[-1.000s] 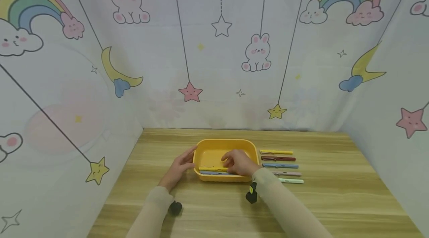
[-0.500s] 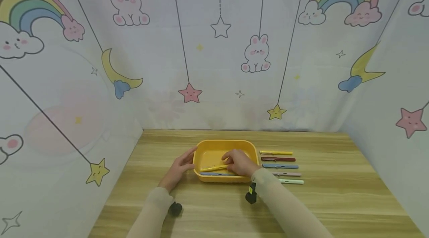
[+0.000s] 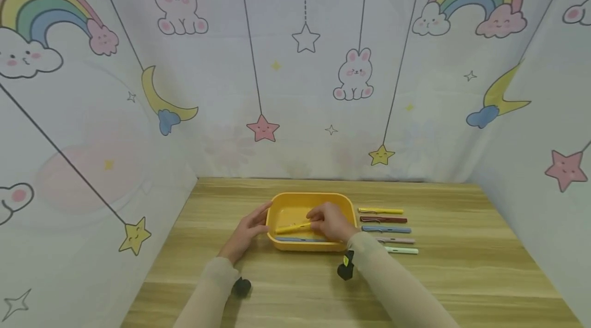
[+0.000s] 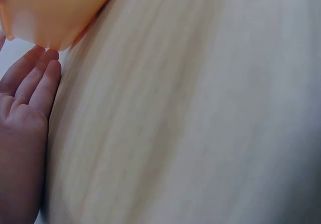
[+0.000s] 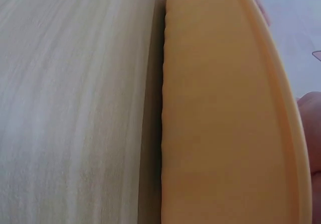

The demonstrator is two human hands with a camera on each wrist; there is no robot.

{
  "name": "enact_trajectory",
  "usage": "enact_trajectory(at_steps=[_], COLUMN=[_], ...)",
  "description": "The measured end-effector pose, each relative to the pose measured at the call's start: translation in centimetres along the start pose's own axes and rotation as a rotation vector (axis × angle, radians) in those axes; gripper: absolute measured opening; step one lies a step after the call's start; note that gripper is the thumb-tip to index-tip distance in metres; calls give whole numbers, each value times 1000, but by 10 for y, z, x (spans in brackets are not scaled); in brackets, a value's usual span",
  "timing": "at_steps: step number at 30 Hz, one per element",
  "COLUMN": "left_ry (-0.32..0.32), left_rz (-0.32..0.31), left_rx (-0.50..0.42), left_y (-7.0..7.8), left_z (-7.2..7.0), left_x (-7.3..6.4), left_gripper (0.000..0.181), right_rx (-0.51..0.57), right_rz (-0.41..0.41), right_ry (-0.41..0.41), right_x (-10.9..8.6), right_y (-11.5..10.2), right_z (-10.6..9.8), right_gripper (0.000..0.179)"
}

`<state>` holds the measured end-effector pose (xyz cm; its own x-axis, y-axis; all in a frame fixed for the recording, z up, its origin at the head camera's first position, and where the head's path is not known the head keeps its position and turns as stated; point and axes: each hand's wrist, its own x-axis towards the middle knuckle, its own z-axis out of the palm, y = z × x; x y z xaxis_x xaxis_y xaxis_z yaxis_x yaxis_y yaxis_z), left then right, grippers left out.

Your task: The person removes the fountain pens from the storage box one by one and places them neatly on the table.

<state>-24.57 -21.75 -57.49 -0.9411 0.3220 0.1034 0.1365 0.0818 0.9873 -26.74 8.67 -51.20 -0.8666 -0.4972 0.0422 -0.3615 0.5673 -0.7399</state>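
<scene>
A yellow tray [image 3: 309,247] with raised walls stands on the table. My right hand [image 3: 333,222] reaches into its right part and pinches one end of a yellow pen [image 3: 292,228]; the pen's other end points left. Below that pen a blue pen [image 3: 295,239] lies along the tray's near wall, its right end hidden by the hand. At the tray's left end my left hand [image 3: 248,229] rests against the wall, and the left wrist view shows its fingers [image 4: 45,86] extended up to the tray. The tray wall [image 5: 225,108] covers most of the right hand in the right wrist view.
Right of the tray several pens lie in a column: a yellow one [image 3: 381,211], a dark red one [image 3: 384,219], a blue one [image 3: 388,229], a pinkish one [image 3: 399,240] and a pale green one [image 3: 402,250]. Patterned white cloth walls [image 3: 295,158] border the wooden table [image 3: 295,292].
The yellow pen in the tray has lifted slightly away from the blue pen and tilted, its right end rising in the right hand's fingers. The left hand and the tray stay put.
</scene>
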Motion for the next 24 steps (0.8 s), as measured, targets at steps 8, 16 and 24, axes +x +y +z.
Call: enact_trajectory(at_steps=[8, 16, 24], left_ry=[4, 3, 12], left_rz=[-2, -12, -20], left_rx=[-10, 0, 1], left_y=[1, 3, 3], left_z=[1, 2, 1], left_x=[-1, -3, -2], left_gripper=[68, 67, 67], right_rx=[95, 140, 190], right_rz=[84, 154, 156], right_ry=[111, 179, 198], right_x=[-4, -7, -10], right_y=[0, -3, -6], right_z=[-4, -10, -14], right_gripper=[17, 18, 23])
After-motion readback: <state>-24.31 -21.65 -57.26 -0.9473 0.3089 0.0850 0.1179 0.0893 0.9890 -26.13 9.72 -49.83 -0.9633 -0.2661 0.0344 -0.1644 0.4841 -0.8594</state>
